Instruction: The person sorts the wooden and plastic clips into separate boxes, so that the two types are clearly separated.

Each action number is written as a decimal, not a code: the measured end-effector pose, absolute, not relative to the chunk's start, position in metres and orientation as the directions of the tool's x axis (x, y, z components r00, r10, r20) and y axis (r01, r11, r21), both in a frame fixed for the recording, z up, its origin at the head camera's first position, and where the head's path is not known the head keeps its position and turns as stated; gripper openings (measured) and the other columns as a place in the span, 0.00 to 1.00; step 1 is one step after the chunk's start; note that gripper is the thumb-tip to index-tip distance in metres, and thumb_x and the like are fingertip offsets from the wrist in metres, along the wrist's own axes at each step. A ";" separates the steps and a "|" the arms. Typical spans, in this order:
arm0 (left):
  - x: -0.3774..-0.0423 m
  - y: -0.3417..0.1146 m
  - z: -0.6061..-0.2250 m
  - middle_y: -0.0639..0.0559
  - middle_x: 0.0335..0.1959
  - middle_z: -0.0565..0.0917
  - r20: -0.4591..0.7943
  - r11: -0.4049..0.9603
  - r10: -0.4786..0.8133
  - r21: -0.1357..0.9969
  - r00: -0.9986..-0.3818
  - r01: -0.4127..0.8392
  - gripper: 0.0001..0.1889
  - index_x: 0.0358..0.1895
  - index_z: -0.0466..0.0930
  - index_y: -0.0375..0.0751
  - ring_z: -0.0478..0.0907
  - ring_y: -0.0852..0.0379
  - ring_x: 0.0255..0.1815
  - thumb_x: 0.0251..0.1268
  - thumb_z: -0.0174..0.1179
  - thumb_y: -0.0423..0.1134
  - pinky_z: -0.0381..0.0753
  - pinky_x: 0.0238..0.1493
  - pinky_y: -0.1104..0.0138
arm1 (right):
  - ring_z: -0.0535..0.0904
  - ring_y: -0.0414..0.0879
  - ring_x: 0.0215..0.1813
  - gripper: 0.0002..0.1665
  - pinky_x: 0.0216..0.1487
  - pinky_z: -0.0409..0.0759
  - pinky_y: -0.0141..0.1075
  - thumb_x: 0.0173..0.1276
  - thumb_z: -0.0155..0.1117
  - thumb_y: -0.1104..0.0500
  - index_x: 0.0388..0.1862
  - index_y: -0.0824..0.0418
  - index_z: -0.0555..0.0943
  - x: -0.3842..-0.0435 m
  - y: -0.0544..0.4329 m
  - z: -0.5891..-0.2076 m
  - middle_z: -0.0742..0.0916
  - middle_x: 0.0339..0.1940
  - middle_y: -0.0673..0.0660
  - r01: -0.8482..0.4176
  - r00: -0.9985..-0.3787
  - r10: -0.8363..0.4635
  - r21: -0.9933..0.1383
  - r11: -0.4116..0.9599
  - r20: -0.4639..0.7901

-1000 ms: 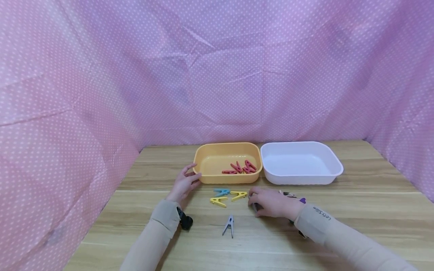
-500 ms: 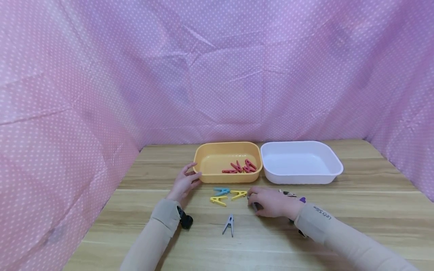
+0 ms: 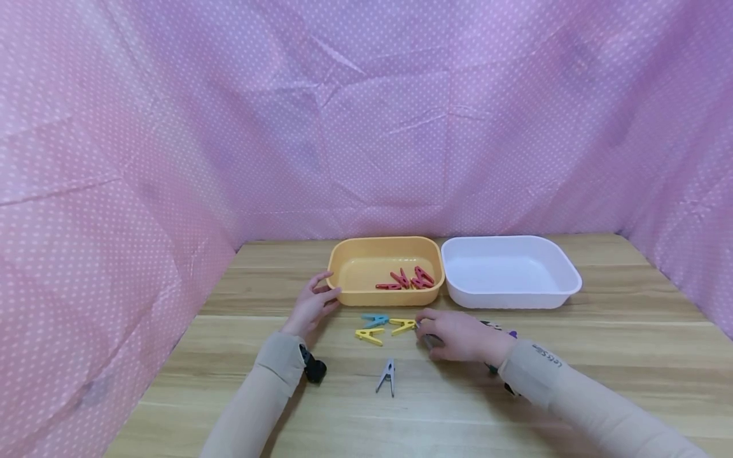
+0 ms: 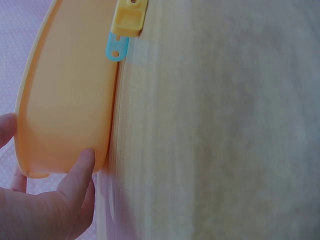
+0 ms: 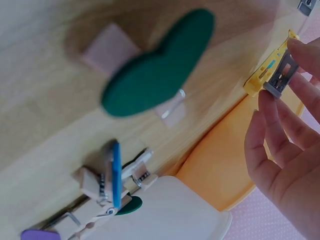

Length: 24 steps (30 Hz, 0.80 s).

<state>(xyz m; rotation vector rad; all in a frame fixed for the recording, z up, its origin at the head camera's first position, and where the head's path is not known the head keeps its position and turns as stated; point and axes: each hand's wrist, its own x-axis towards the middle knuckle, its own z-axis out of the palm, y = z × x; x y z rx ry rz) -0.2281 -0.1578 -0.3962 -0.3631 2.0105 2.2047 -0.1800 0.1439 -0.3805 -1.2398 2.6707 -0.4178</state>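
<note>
My left hand (image 3: pixel 309 312) holds the left end of the orange basin (image 3: pixel 389 299), its thumb against the outer front wall and other fingers at the rim and end. Several red clothespins (image 3: pixel 403 280) lie in that basin's right part. My right hand (image 3: pixel 458 336) is low over the table, pinching a grey clothespin (image 5: pixel 281 77) between thumb and fingertips. Just left of those fingertips lies a yellow clothespin (image 3: pixel 405 322); a second yellow clothespin (image 3: pixel 364 333) and a blue clothespin (image 3: pixel 376 320) are beside it. Nearer the front sits another grey clothespin (image 3: pixel 389 370).
A white basin (image 3: pixel 509 301) stands against the orange one's right side. Behind my right hand are small wooden clothespins (image 5: pixel 95 215) with heart tops: a green heart (image 5: pixel 160 70), a blue heart (image 5: pixel 116 175) and a purple one (image 3: pixel 512 334). A pink dotted curtain (image 3: pixel 378 127) hangs behind the table.
My right hand has shifted very slightly left toward the yellow clothespin. The left hand keeps its place on the orange basin. The head view has tilted a little.
</note>
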 end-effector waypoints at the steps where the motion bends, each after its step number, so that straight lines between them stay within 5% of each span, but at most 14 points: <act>1: -0.228 -0.158 -0.396 0.41 0.53 0.65 -0.268 -0.097 -0.060 0.960 -0.962 -0.261 0.30 0.70 0.60 0.42 0.72 0.54 0.47 0.66 0.54 0.26 0.73 0.60 0.58 | 0.77 0.45 0.50 0.17 0.54 0.78 0.44 0.58 0.71 0.56 0.46 0.54 0.82 -0.180 0.144 -0.380 0.77 0.58 0.56 -0.715 -0.644 -0.764 -0.327 0.618 -0.037; 24: -0.228 -0.158 -0.396 0.41 0.53 0.65 -0.268 -0.090 -0.064 0.961 -0.961 -0.262 0.29 0.69 0.61 0.44 0.72 0.55 0.46 0.66 0.55 0.27 0.74 0.59 0.59 | 0.77 0.49 0.55 0.20 0.53 0.79 0.43 0.57 0.70 0.60 0.50 0.55 0.82 -0.183 0.142 -0.373 0.77 0.61 0.56 -0.710 -0.677 -0.735 -0.299 0.637 0.042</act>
